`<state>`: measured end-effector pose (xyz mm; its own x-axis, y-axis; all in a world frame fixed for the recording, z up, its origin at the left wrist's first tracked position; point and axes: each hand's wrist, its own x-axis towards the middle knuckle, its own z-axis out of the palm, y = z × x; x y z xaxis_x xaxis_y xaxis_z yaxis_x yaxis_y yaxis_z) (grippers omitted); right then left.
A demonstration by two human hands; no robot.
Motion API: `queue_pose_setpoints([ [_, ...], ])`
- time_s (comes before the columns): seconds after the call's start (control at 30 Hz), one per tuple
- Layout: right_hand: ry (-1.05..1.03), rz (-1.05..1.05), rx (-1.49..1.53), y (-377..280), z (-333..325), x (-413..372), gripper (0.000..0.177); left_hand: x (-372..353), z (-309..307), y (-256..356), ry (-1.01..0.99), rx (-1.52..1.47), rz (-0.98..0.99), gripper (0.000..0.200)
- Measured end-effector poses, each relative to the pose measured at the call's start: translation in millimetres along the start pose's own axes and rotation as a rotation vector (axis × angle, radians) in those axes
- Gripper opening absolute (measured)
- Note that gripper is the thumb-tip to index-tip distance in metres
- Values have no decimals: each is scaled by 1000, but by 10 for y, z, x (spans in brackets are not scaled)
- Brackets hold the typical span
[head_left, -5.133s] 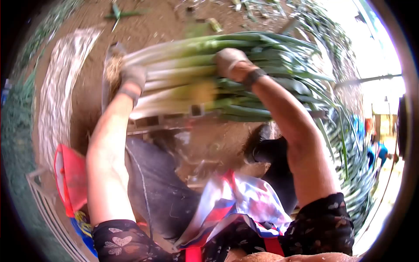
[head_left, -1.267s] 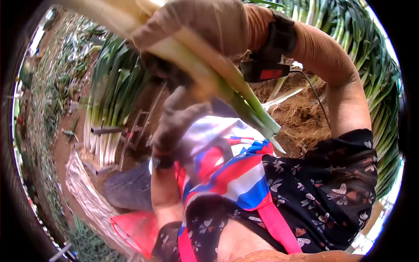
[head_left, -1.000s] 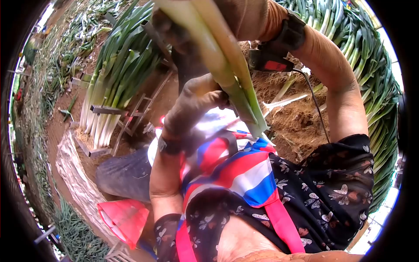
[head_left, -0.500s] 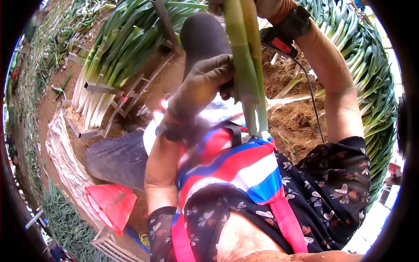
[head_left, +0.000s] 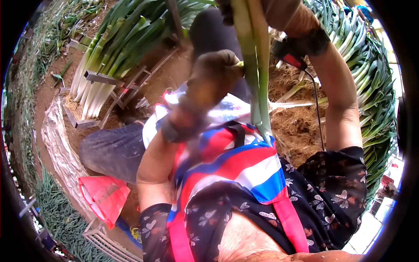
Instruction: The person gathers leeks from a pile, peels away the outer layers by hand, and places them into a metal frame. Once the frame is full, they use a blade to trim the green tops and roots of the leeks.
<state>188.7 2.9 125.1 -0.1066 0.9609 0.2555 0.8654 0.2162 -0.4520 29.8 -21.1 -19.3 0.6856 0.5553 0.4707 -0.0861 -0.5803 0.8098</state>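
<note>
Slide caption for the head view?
Right hand grips pale green leek stalks, left hand beside them, near a red, white and blue apron.

Leek bundle (head_left: 107,52) left of roots (head_left: 299,126)

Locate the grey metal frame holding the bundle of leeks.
In the head view, the grey metal frame stands at the upper left, on the person's left, just beyond the dark-trousered knee and near the crinkled whitish sheet.

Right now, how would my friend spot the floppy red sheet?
Find the striped apron, then the dark trouser leg left of it. Just below that leg in the picture is the red sheet. Unlike the striped apron, it's plain red and not worn.
</note>
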Motion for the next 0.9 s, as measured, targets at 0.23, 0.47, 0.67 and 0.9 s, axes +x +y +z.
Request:
queue_pose_setpoints([
  [0.23,-66,247,363,10,145,548,41,-330,-283,345,-110,669,113,10],
  [0.47,-36,-217,-372,135,374,713,34,-1216,-1158,58,-226,1012,-394,24],
  [0.67,342,-616,-976,150,846,860,22,-1229,-1614,442,337,1302,-129,45],
  [0.9,-25,-629,-810,-601,1429,1199,12,-1261,-2171,115,250,1463,-353,114],
])
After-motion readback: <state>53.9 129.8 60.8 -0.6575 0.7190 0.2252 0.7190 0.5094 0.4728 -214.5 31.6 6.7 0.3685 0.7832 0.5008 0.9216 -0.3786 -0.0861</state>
